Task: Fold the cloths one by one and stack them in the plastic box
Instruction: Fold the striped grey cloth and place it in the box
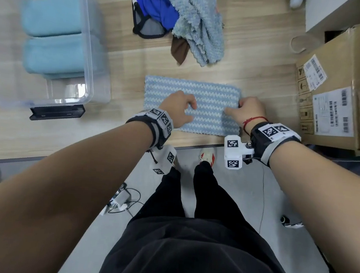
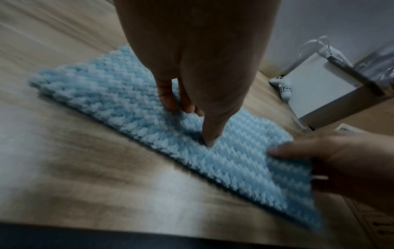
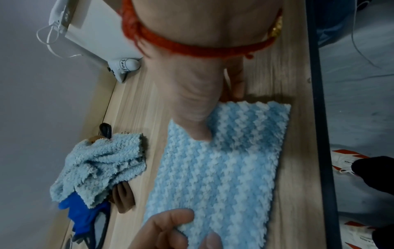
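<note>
A light-blue cloth with white zigzag stripes (image 1: 213, 95) lies folded into a flat rectangle on the wooden table, near its front edge. My left hand (image 1: 190, 111) rests on the cloth's left half, with its thumb and fingertips (image 2: 170, 102) pressing down on the pile. My right hand (image 1: 236, 108) pinches the cloth's right end, the thumb (image 3: 198, 131) on top and the fingers at the edge. The clear plastic box (image 1: 90, 67) stands at the left and holds two folded teal cloths (image 1: 53, 33).
A heap of unfolded cloths (image 1: 193, 22), grey-blue, bright blue and brown, lies behind the striped one. A cardboard box (image 1: 330, 95) stands close on the right. A black device (image 1: 57, 112) lies in front of the plastic box. Behind the right hand is the table's front edge (image 1: 195, 147).
</note>
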Available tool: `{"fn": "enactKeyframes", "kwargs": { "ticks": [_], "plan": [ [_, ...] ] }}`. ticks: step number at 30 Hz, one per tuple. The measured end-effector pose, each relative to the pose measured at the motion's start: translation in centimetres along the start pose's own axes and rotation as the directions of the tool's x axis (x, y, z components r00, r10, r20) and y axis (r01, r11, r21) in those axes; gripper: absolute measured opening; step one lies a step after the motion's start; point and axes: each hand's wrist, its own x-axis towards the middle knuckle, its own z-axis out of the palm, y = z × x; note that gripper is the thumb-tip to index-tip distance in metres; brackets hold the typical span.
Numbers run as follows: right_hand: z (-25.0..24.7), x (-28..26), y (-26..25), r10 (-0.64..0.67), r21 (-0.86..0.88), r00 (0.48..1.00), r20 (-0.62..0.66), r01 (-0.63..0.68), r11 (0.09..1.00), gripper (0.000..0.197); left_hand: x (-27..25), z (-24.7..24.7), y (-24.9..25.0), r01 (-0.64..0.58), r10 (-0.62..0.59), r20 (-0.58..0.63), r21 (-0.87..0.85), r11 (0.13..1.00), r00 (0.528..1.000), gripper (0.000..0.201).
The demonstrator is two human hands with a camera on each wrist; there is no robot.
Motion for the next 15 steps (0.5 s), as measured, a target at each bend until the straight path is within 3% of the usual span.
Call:
{"fn": "enactKeyframes", "kwargs": {
  "ticks": [3,5,7,10,13,15],
  "plan": [
    [0.2,-0.2,0.1,-0.053,0.104,0.999,-0.007,0.054,0.993,0.028,-0.3,0.6,0.3,0.02,-0.017,-0.05,0.041,0.999,0.999,0.026],
    [0.3,-0.4,0.4,-0.02,0.22,0.995,0.096,-0.001,0.975,0.043,-0.3,0.8,0.6,0.025,-0.022,-0.066,0.055,0.998,0.998,0.026],
    [0.3,-0.6,1.2,0.003,0.287,0.983,0.185,-0.057,0.956,0.044,-0.3,1.1,1.0,0.028,-0.024,-0.065,0.062,0.998,0.998,0.027],
    [-0.6,-1.1,1.7,-0.021,0.356,0.991,0.133,-0.028,0.934,0.035,-0.1,1.4,1.7,0.016,-0.014,-0.036,0.046,0.999,0.999,0.03],
    [-2.4,-1.7,0.8,-0.077,0.419,0.995,0.058,0.046,0.907,0.038,-0.2,1.0,2.4,0.008,-0.008,-0.014,-0.023,1.0,1.0,0.032],
    [-3.4,-2.2,-0.5,-0.146,0.419,0.988,0.057,0.109,0.902,0.039,-0.7,-0.1,2.2,0.048,-0.057,-0.077,-0.118,0.992,0.995,0.024]
  ]
}}
